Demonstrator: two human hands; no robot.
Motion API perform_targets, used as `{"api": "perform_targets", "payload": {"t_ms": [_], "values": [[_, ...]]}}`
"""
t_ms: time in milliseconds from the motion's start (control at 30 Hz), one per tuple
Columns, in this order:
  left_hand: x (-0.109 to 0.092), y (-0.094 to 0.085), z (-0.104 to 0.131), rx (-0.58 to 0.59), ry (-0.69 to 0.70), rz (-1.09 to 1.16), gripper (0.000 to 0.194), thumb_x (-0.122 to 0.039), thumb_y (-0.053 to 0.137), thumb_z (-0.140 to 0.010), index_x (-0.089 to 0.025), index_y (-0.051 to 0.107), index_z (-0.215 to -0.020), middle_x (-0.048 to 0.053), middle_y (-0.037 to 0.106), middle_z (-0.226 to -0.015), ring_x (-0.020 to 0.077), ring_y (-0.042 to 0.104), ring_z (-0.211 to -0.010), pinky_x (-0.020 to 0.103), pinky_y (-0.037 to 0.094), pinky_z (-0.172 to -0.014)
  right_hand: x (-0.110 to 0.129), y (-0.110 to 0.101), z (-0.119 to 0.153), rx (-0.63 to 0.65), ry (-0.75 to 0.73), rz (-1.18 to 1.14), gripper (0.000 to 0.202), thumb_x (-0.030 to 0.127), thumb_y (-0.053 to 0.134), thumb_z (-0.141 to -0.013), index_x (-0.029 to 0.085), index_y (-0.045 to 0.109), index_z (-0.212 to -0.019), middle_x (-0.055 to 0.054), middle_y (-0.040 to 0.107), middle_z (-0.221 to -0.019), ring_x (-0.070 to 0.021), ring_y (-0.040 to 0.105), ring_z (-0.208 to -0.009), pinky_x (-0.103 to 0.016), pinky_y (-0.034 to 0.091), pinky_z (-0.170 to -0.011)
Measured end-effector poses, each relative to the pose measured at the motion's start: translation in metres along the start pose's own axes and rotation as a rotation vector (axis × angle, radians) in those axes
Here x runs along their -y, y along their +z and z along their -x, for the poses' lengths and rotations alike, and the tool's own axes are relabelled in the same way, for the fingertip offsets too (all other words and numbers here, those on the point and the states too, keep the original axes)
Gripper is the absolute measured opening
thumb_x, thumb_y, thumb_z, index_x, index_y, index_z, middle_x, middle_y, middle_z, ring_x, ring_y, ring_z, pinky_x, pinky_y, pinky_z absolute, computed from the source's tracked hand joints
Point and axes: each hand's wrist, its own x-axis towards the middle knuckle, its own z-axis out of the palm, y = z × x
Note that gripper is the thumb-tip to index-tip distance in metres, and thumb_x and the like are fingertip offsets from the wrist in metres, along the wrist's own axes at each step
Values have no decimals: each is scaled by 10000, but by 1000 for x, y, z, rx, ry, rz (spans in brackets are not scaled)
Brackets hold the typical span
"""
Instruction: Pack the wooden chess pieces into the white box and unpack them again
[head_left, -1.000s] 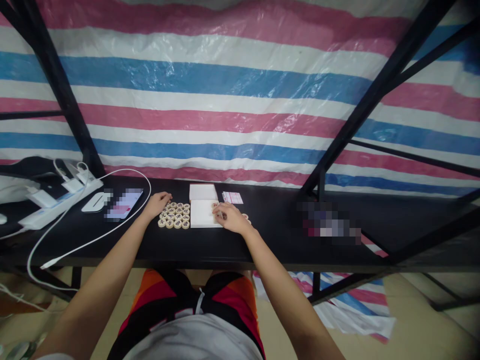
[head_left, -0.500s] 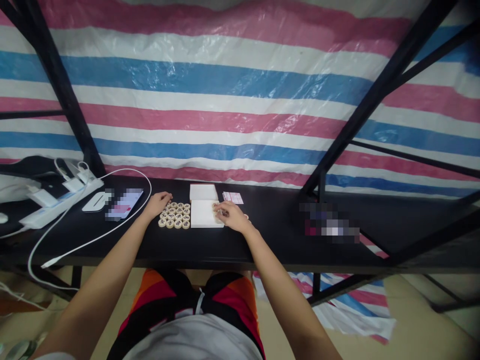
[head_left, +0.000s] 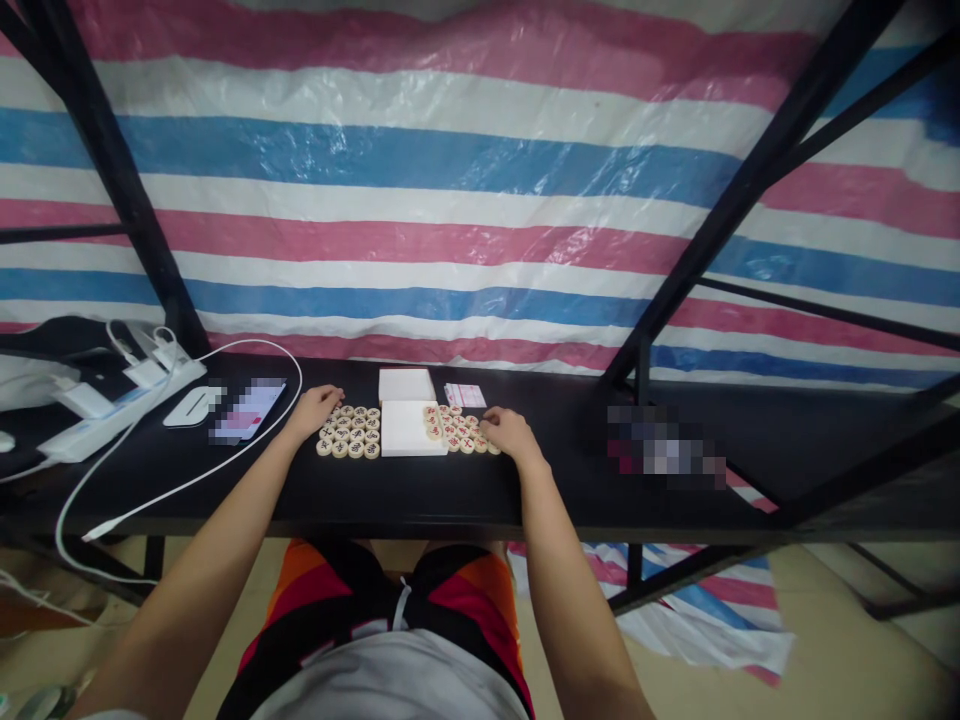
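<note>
Chinese chess pieces with black characters (head_left: 350,432) lie in tight rows left of a white box (head_left: 409,440). My left hand (head_left: 316,408) rests at their upper left corner, fingers stretched out and holding nothing. Several red-marked Chinese chess pieces (head_left: 433,422) sit inside the box along its right side. More red-marked pieces (head_left: 466,434) are grouped on the table to the right of the box. At that group's right edge is my right hand (head_left: 513,436), its fingers bent in and closed on a piece they largely cover.
Behind the box lies its lid (head_left: 406,385), beside a pink-and-white card or paper (head_left: 465,395). A phone (head_left: 250,408), a white device (head_left: 193,406), a power strip (head_left: 124,405) and a looping white cable (head_left: 202,472) lie leftward. Black frame bars (head_left: 679,270) slant up at right.
My right hand has moved right, from above the box's right side to the red-marked pieces on the table. Red-marked pieces inside the box now show uncovered. My left hand stays put.
</note>
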Motion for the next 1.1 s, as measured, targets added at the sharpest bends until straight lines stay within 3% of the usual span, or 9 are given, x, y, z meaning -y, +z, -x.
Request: {"api": "perform_targets", "payload": {"t_ms": [200,467,667,833,1100], "values": [[-1,-1,0,1,1,13,436,-524,414,-796,-169,667,-821,41,688,-759,191,603,-721,267,426,-641,5,-2,4,26,48,-41,250,318,525,-726,216,657,-911,-45,672,-855,-194,603,-814,-273,414,-700],[-3,0,3,6,12,10,425,-498,406,-800,-163,668,-814,45,684,-756,186,600,-702,266,416,-628,-13,-4,10,65,-4,-205,295,253,546,-686,185,641,-957,-33,658,-909,-143,597,-742,-243,428,-697],[-3,-1,2,4,-8,-12,430,-509,405,-799,-170,668,-827,41,687,-760,185,592,-682,268,412,-618,-10,-1,10,-84,-32,-53,218,220,512,-733,191,651,-898,-57,634,-893,-161,582,-807,-256,414,-723],[-5,-2,2,2,-2,-11,437,-517,403,-791,-172,669,-820,43,687,-758,192,594,-694,272,417,-628,-4,-1,13,-21,1,-42,199,372,555,-742,218,662,-808,-44,634,-867,-175,586,-782,-262,406,-677],[-4,-2,2,5,-3,-5,443,-528,403,-789,-173,666,-831,45,688,-766,192,593,-696,273,417,-628,-9,2,10,-97,27,-97,202,238,501,-747,204,657,-871,-46,647,-872,-164,586,-809,-262,418,-731]]}}
